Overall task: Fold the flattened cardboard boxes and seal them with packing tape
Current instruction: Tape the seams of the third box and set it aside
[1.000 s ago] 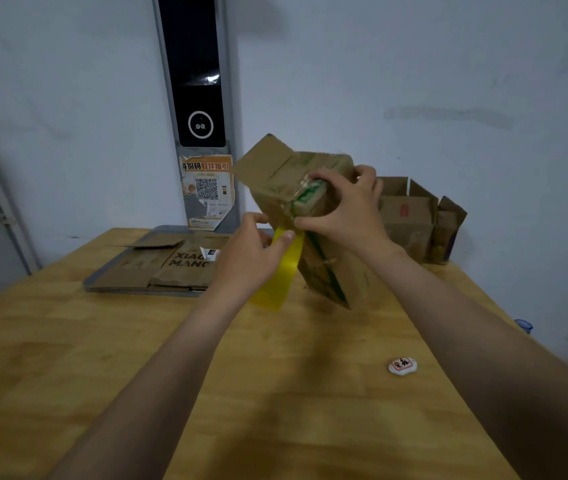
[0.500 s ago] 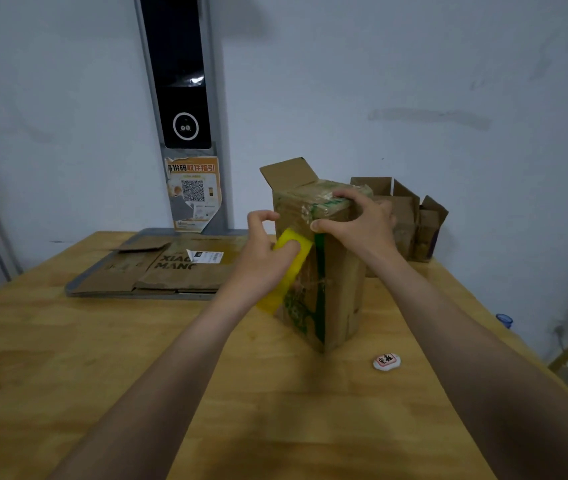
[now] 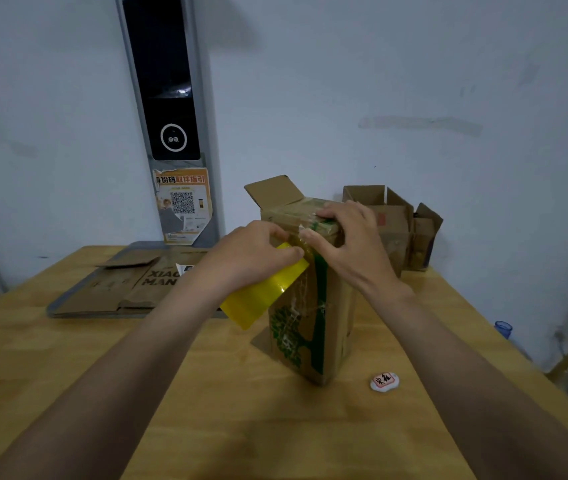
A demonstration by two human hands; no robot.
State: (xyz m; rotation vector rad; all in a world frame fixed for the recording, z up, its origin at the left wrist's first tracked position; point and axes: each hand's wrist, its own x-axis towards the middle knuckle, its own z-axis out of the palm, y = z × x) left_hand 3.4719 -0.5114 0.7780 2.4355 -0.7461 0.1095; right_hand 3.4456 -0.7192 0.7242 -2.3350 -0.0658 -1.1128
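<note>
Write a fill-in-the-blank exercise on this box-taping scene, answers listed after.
1. The left hand holds a roll of ____ tape.
2. The right hand presses on the top of the upright ____.
3. Flattened cardboard lies on a grey ____.
Answers: yellow; box; tray

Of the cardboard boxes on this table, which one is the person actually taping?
The upright box with green print at table centre, under both hands. The open boxes behind it by the wall and the flattened ones on the tray are untouched.
</note>
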